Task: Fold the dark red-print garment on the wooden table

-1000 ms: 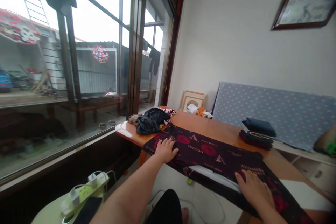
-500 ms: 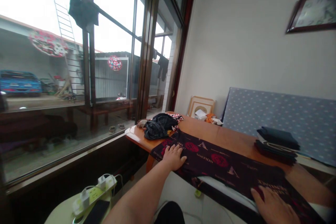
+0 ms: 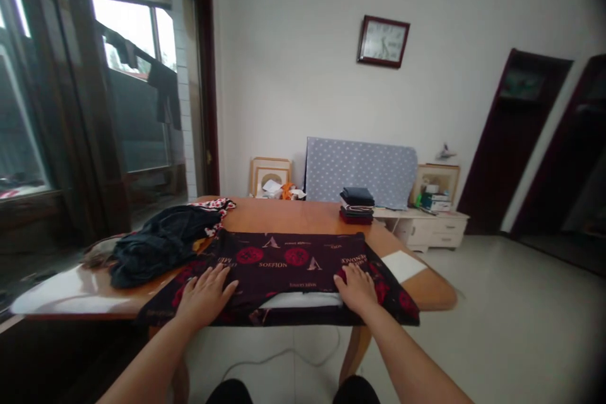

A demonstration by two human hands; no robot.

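A dark garment (image 3: pixel 284 265) with red round prints and pale lettering lies spread flat on the near edge of a wooden table (image 3: pixel 303 218). My left hand (image 3: pixel 204 293) rests flat on its left part, fingers spread. On its right part lies my right hand (image 3: pixel 356 287), also flat with the fingers apart. A white strip shows at the garment's near hem between my hands. Neither hand grips anything.
A heap of dark clothes (image 3: pixel 163 240) lies on the table's left side. A stack of folded clothes (image 3: pixel 357 204) sits at the far edge. Behind stand a dotted blue board (image 3: pixel 362 167), picture frames (image 3: pixel 269 173) and a low white cabinet (image 3: pixel 433 230). Large windows are on the left.
My view has swung right from the windows to face the table squarely. Both hands stay flat on the dark garment, the right one nearer its middle now.
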